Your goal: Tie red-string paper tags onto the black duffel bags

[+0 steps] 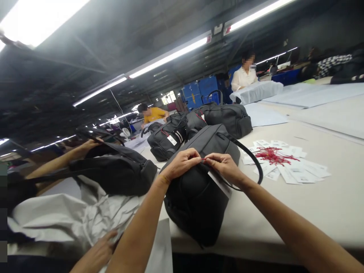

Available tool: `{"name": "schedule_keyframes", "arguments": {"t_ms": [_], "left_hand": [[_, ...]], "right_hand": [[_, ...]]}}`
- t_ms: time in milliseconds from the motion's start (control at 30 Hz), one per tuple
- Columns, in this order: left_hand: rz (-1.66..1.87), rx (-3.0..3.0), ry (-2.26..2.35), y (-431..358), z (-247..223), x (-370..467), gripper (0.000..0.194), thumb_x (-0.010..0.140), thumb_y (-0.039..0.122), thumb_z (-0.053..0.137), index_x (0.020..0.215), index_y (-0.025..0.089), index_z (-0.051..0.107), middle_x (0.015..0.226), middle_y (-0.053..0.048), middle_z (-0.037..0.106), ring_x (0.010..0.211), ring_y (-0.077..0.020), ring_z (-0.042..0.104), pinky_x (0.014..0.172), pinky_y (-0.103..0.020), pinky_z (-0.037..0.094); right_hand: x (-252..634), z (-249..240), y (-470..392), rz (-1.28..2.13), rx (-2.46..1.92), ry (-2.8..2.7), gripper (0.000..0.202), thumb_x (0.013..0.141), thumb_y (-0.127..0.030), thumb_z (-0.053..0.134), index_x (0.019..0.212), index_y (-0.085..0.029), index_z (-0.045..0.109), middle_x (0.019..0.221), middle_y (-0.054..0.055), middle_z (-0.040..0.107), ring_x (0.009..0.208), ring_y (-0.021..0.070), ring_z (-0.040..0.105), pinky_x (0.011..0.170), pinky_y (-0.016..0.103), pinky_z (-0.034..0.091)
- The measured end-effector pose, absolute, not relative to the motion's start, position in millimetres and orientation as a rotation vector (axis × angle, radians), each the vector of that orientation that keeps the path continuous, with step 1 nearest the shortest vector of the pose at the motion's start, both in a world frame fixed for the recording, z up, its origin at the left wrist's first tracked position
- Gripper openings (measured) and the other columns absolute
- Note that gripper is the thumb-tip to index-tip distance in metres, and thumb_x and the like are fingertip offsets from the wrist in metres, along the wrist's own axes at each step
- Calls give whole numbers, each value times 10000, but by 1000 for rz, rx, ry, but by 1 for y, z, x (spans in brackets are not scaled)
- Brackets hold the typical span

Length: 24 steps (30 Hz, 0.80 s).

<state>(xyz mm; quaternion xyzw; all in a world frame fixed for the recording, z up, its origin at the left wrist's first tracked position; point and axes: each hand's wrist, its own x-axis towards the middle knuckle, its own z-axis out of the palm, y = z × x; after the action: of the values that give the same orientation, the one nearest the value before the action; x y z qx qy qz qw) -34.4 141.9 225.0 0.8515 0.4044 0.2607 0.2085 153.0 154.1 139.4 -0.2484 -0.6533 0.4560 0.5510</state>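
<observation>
Pinching a red cord [202, 160] on a black bag [199, 189], both hands; tag [220, 184] print unreadable.

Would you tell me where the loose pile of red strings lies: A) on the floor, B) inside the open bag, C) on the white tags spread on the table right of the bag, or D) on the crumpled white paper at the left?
C: the red strings lie heaped on the white tags spread over the table, right of the black bag that both hands work on.

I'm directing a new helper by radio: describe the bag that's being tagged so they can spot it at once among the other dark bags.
On the long pale table, find the heap of paper tags and red strings. Just left of it lies the dark bag, hanging slightly over the near edge. Unlike its neighbours, it has the left hand and right hand pinching a red string on top.
</observation>
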Motion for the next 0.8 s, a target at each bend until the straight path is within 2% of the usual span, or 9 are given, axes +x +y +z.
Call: {"name": "schedule_keyframes", "arguments": {"t_ms": [133, 233, 433, 533, 600, 700, 800], "left_hand": [[808, 2343, 1128, 141, 220, -29, 215, 828, 367, 627, 835, 153, 642, 795, -10, 606, 761, -142, 542, 707, -242, 422], [854, 2318, 1138, 140, 218, -27, 238, 777, 379, 698, 789, 150, 637, 764, -5, 608, 735, -138, 542, 681, -238, 421], [874, 2362, 1083, 136, 218, -30, 284, 893, 393, 566, 789, 150, 666, 740, -14, 620, 734, -138, 556, 698, -243, 424], [869, 2290, 1086, 137, 217, -31, 258, 798, 409, 700, 848, 158, 663, 816, -21, 659, 788, -151, 589, 730, -243, 447], [881, 2223, 1075, 139, 215, -31, 311, 730, 399, 767, 890, 163, 644, 851, -20, 658, 806, -155, 596, 734, -241, 462], [903, 2225, 1054, 142, 214, -32, 290, 773, 415, 722, 880, 161, 630, 836, -17, 631, 798, -149, 578, 725, -236, 457], [884, 2344, 1084, 143, 214, -33, 273, 868, 420, 599, 793, 159, 620, 732, 0, 586, 726, -133, 527, 671, -230, 417]], "right_hand": [[154, 142, 152, 998, -602, -1584, 367, 850, -516, 648, 890, -156, 707, 763, 14, 636, 671, 146, 532, 585, 238, 400], [153, 145, 146, 963, -590, -1589, 343, 867, -486, 631, 895, -153, 711, 755, 13, 632, 658, 145, 533, 580, 238, 407], [154, 147, 142, 857, -647, -1654, 266, 900, -435, 611, 901, -190, 713, 802, 3, 663, 730, 164, 583, 624, 238, 432], [155, 147, 143, 795, -696, -1686, 214, 913, -394, 598, 917, -214, 715, 833, -4, 682, 779, 178, 612, 667, 247, 443], [154, 148, 143, 777, -687, -1695, 202, 917, -378, 593, 927, -219, 717, 862, -1, 694, 822, 192, 627, 704, 257, 454], [150, 150, 140, 775, -649, -1697, 215, 916, -379, 598, 937, -205, 722, 868, 12, 700, 831, 207, 637, 717, 269, 471], [146, 149, 138, 764, -629, -1695, 228, 930, -376, 588, 990, -204, 725, 880, 16, 702, 826, 207, 644, 719, 271, 482]]}}
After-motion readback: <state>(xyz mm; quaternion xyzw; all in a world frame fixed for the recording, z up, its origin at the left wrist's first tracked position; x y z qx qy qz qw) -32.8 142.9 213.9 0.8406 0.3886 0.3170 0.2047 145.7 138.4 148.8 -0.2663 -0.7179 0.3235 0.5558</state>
